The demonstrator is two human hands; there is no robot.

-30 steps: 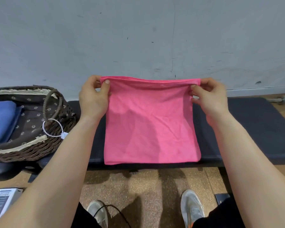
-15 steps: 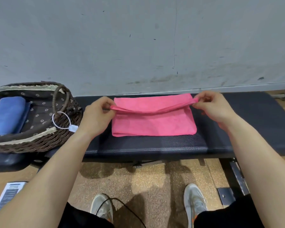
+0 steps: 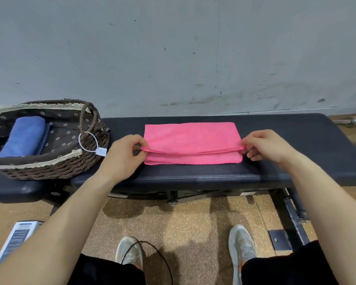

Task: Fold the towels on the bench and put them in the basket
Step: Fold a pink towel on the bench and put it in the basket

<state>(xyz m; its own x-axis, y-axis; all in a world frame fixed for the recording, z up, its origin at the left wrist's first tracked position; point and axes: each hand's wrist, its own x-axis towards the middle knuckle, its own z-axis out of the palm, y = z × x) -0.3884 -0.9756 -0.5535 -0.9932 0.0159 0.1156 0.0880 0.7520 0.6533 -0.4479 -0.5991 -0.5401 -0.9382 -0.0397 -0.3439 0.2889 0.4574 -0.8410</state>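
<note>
A pink towel (image 3: 191, 138) lies folded on the black padded bench (image 3: 296, 145). My left hand (image 3: 123, 155) pinches the left end of its upper layer's edge. My right hand (image 3: 269, 147) pinches the right end of the same edge. That edge runs just short of the towel's near border. At the bench's left end stands a brown wicker basket (image 3: 49, 169) with a flowered lining. A folded blue towel (image 3: 25, 136) rests inside it.
A grey wall rises right behind the bench. The basket carries a handle with a white tag (image 3: 101, 151). Below are the bench's metal frame (image 3: 292, 212), my two shoes on a cork-coloured floor, and a white box (image 3: 14, 241) at lower left. A dumbbell bar (image 3: 353, 121) lies far right.
The towel hung upright from both hands a second ago. It now lies on the bench, and both hands have drawn its top edge toward me over the lower layer.
</note>
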